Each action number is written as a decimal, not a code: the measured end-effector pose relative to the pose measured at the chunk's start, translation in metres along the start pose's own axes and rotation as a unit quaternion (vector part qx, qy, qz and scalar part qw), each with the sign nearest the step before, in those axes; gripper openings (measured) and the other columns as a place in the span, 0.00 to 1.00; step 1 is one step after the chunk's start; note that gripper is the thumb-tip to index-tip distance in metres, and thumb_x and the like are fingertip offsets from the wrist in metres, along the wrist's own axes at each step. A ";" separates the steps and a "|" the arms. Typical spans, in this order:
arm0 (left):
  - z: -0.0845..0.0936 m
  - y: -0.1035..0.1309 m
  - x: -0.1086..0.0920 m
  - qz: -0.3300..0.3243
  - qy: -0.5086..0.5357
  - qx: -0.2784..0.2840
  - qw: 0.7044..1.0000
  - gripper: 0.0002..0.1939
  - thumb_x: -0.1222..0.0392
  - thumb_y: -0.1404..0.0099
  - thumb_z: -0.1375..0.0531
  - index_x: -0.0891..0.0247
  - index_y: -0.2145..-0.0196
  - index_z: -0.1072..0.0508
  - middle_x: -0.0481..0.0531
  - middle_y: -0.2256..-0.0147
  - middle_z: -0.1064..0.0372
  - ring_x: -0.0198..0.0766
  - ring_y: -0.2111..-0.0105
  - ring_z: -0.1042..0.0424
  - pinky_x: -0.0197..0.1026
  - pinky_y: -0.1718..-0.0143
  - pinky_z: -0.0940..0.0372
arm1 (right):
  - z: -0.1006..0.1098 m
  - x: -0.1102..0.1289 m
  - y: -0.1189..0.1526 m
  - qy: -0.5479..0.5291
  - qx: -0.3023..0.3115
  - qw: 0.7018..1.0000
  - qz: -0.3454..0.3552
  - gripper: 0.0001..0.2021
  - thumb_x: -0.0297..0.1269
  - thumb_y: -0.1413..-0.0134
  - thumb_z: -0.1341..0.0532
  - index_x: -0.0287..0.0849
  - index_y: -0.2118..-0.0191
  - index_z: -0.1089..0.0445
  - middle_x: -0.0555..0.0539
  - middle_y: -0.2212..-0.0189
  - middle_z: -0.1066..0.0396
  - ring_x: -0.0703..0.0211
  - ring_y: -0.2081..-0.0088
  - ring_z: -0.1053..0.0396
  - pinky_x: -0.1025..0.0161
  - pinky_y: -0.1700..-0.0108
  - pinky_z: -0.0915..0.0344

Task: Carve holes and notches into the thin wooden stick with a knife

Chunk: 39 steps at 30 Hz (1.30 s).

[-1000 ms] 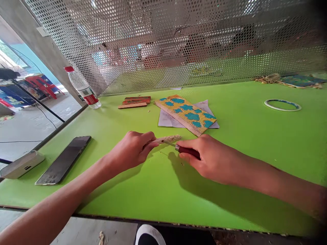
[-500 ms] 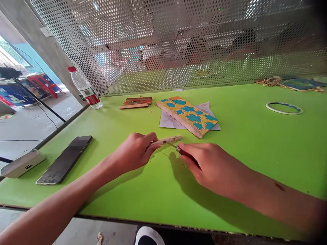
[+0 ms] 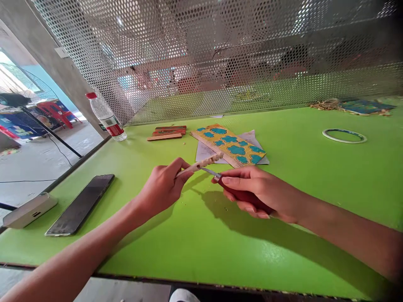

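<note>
My left hand (image 3: 165,182) pinches one end of a thin pale wooden strip (image 3: 206,162) with notches along its edge, held above the green table. In my right hand (image 3: 256,188), the fingers wrap round the dark red handle of a small tool (image 3: 242,197). The tool's thin metal blade points left and its tip is at the strip's edge, near a notch. Behind the strip lies a yellow board with blue patches (image 3: 231,144), on top of a white paper sheet (image 3: 252,136). Small crumbs lie on the table below.
On the left are a phone (image 3: 83,203), a white box-like device (image 3: 30,209) and a red-capped bottle (image 3: 108,119). Red-brown strips (image 3: 168,132) lie at the back. A tape roll (image 3: 344,136) and a string bundle (image 3: 327,104) are right. A perforated metal screen (image 3: 201,63) stands behind.
Both hands have lifted the strip and tool a little. The strip is tilted more, and my right hand has turned so that its fingers show under the handle. The view has shifted slightly.
</note>
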State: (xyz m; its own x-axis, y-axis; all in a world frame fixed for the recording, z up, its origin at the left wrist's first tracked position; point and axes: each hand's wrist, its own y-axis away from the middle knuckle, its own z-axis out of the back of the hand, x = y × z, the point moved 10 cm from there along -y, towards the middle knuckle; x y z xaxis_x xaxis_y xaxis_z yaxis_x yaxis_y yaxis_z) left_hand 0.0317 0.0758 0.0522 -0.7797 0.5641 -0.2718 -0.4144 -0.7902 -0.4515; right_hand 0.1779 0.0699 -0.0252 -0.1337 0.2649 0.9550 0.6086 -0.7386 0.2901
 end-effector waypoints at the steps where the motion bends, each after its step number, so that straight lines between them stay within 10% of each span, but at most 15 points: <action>1: 0.002 0.000 0.000 0.002 0.003 -0.009 1.000 0.10 0.57 0.28 0.47 0.66 0.62 0.30 0.40 0.83 0.43 0.27 0.85 0.47 0.31 0.81 0.50 | 0.001 0.006 0.002 0.052 -0.015 0.998 0.022 0.16 0.51 0.38 0.44 0.42 0.66 0.33 0.56 0.81 0.40 0.69 0.85 0.49 0.68 0.86 0.53; 8: 0.008 0.005 -0.008 -0.032 -0.004 -0.039 0.999 0.08 0.59 0.28 0.46 0.66 0.60 0.30 0.40 0.81 0.40 0.27 0.84 0.45 0.30 0.80 0.49 | -0.009 0.048 0.025 0.419 -0.194 0.855 0.235 0.10 0.37 0.34 0.48 0.42 0.60 0.31 0.47 0.68 0.28 0.60 0.71 0.36 0.60 0.66 0.41; 14: 0.012 0.005 -0.008 -0.038 -0.007 -0.052 0.998 0.09 0.59 0.29 0.44 0.66 0.60 0.27 0.41 0.83 0.38 0.27 0.85 0.45 0.31 0.81 0.49 | 0.001 0.046 0.019 0.337 -0.123 0.916 0.178 0.13 0.43 0.34 0.48 0.44 0.64 0.30 0.54 0.77 0.35 0.64 0.78 0.43 0.65 0.76 0.48; 21: 0.014 -0.001 0.011 0.096 0.104 -0.006 0.990 0.12 0.52 0.39 0.34 0.65 0.70 0.20 0.48 0.82 0.29 0.28 0.84 0.38 0.30 0.83 0.46 | 0.016 0.069 0.031 0.401 -0.220 0.861 0.222 0.12 0.42 0.37 0.45 0.42 0.66 0.30 0.50 0.71 0.29 0.60 0.70 0.37 0.63 0.70 0.45; 25: -0.002 0.004 0.030 0.213 0.298 0.046 0.929 0.12 0.54 0.43 0.31 0.68 0.70 0.21 0.49 0.84 0.30 0.33 0.85 0.33 0.32 0.84 0.40 | 0.017 0.050 0.017 0.392 -0.196 0.882 0.173 0.11 0.45 0.39 0.43 0.43 0.67 0.32 0.52 0.74 0.33 0.61 0.73 0.40 0.63 0.72 0.47; 29: 0.006 0.003 0.041 0.218 0.416 -0.016 0.883 0.10 0.58 0.42 0.31 0.68 0.73 0.24 0.49 0.82 0.29 0.31 0.84 0.34 0.33 0.84 0.39 | 0.012 0.034 0.005 0.373 -0.156 0.903 0.146 0.14 0.46 0.39 0.43 0.43 0.72 0.37 0.55 0.78 0.39 0.64 0.76 0.44 0.64 0.75 0.50; 35: 0.048 0.003 0.023 0.098 0.193 -0.118 0.969 0.12 0.58 0.36 0.37 0.65 0.75 0.28 0.45 0.81 0.32 0.26 0.84 0.41 0.31 0.83 0.45 | 0.022 0.035 0.007 0.353 -0.185 0.906 0.142 0.14 0.47 0.38 0.45 0.43 0.68 0.34 0.55 0.78 0.38 0.65 0.79 0.43 0.64 0.76 0.50; 39: 0.028 0.001 0.003 0.034 0.105 -0.046 0.993 0.12 0.54 0.36 0.37 0.65 0.73 0.25 0.47 0.77 0.27 0.27 0.82 0.41 0.32 0.79 0.43 | 0.024 0.037 0.008 0.349 -0.191 0.907 0.141 0.13 0.47 0.39 0.43 0.43 0.68 0.34 0.56 0.79 0.38 0.66 0.81 0.42 0.64 0.77 0.50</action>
State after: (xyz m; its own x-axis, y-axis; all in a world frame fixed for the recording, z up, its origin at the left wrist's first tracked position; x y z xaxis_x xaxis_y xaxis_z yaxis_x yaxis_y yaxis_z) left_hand 0.0159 0.0698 0.0750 -0.6844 0.5560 -0.4716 -0.3121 -0.8080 -0.4997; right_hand 0.1969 0.0888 0.0111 -0.5583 -0.3261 0.7628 0.3983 -0.9120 -0.0984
